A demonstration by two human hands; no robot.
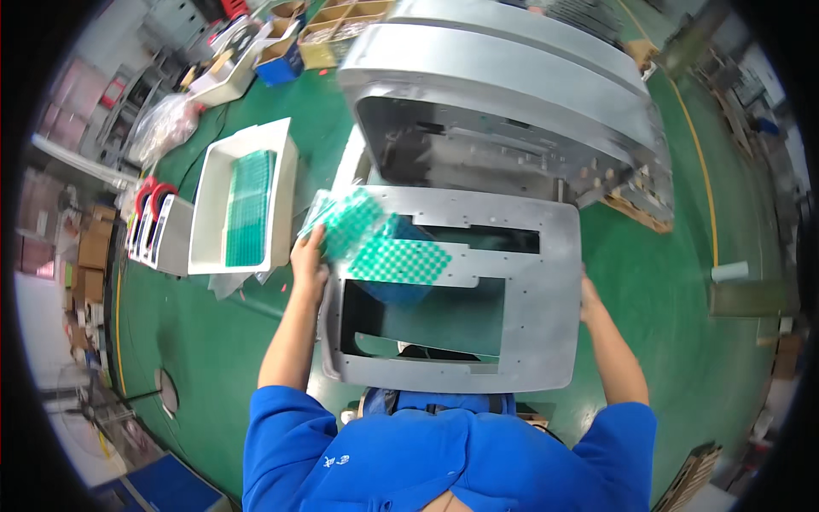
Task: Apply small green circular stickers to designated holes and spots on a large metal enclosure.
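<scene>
A grey metal panel [542, 290] with several rectangular cutouts and small holes lies in front of my body. My left hand [309, 263] is closed at its left edge, with green-and-white checked sheets [351, 220] in clear plastic pinched by the thumb. Another checked sheet [403, 261] overlaps the strip between the upper and lower cutouts. My right hand [589, 294] is closed around the panel's right edge, its fingertips hidden behind the metal.
Large grey metal housings [503, 85] stand in a row beyond the panel, on a wooden pallet [640, 213]. At the left, a white bin [286, 196] holds a green gridded stack [249, 209], beside red-handled tools [155, 200]. Boxes [277, 61] stand at the far left.
</scene>
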